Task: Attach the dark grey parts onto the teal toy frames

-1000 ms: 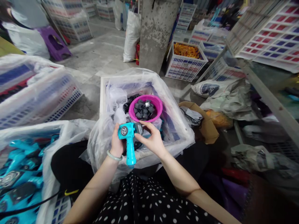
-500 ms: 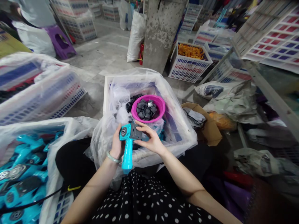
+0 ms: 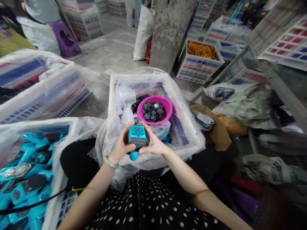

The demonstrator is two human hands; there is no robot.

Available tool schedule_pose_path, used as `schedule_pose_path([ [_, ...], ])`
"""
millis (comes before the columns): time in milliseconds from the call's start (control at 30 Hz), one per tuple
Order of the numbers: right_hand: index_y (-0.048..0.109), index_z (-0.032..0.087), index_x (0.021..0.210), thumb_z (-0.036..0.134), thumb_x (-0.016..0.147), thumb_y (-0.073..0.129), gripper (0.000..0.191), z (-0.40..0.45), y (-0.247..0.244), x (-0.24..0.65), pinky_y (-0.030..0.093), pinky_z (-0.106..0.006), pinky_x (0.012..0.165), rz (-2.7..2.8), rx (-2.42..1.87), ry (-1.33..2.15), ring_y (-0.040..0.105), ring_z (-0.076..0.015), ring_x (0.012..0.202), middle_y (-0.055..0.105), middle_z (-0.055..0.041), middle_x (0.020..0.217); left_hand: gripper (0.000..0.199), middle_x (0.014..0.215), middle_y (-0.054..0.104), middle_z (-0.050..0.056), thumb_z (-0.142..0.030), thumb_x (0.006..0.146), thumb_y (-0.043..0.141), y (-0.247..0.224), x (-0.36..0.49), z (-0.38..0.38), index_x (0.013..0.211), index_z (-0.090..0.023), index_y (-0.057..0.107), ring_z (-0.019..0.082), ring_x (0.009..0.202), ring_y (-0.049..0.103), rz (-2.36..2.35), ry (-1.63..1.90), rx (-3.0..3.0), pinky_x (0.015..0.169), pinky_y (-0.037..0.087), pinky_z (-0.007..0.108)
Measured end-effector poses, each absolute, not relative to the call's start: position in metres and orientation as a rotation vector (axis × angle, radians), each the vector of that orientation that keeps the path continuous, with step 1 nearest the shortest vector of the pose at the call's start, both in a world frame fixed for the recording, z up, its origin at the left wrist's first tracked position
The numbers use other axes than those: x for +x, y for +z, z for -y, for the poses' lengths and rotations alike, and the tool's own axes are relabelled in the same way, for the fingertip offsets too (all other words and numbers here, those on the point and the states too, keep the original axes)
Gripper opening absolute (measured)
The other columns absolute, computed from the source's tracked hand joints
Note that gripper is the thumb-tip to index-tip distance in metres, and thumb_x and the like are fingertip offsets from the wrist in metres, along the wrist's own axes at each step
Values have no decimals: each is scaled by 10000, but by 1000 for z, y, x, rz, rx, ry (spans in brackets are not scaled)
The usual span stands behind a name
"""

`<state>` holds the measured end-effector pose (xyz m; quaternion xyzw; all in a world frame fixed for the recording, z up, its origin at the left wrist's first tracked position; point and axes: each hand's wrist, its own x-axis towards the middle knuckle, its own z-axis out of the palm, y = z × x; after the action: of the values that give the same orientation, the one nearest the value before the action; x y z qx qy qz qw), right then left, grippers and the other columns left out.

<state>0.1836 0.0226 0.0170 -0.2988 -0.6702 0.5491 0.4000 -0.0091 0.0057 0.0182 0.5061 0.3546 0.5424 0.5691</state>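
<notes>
Left hand [image 3: 121,148] and right hand [image 3: 155,143] clasp a turquoise device [image 3: 137,132] between them.

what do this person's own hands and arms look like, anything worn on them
The left hand is ungloved, with a smooth, pale greenish bangle at its wrist. The right hand is ungloved too, its wrist unadorned. No sleeves cover the forearms.

Far side of my grip, bit R: conc. pillar [image 3: 174,35], white sack [image 3: 144,35] & red extinguisher [image 3: 149,51] at its L. Crate [image 3: 198,68] w/ orange pcs [image 3: 201,50] R of pillar. Cardbd box [image 3: 221,135] nearer, R. Purple stool [image 3: 62,37] far L.
</notes>
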Motion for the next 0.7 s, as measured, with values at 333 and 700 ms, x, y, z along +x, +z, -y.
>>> schedule_pose_path([
  [333, 397, 246, 1569, 654, 584, 909, 1183, -55, 18, 199, 344, -533, 1215, 1861, -680, 1605, 388, -369, 1489, 399, -162, 1592, 684, 1130, 731, 123, -720, 743, 693, 17, -9, 1, 1164, -181, 672, 352, 1163, 663, -829, 1304, 602, 961, 581, 512],
  [700, 700, 220, 1154, 597, 810, 788, 518, -44, 27, 174, 474, -458, 1077, 1720, -916, 1202, 626, -261, 1171, 667, -99, 1209, 694, 1051, 786, 107, -759, 869, 477, 25, 2, 4, 1246, -204, 656, 370, 1169, 677, -853, 1060, 378, 954, 598, 566],
])
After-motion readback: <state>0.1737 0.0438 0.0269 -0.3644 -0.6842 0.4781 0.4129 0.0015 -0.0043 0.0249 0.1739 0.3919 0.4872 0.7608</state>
